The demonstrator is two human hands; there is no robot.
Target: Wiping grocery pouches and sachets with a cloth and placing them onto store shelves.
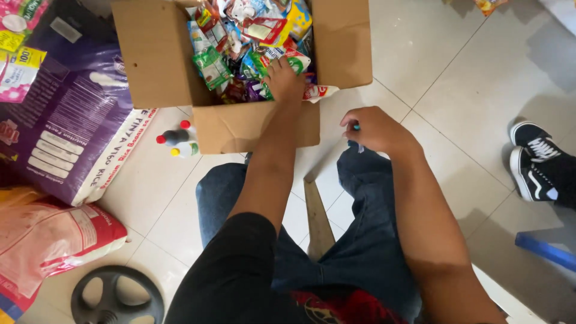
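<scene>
Reaching into the cardboard box, left hand rests among sachets; right hand pinches a pen.

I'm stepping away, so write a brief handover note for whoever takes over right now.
Left hand: inside the open brown cardboard box, resting on the colourful snack sachets; grip unclear.
Right hand: over the right knee, pinching a small blue-tipped item, too small to identify.
Box sits on the pale tiled floor ahead of the knees, still packed with sachets.
Done: box opened. Left: sachets still inside.
</scene>
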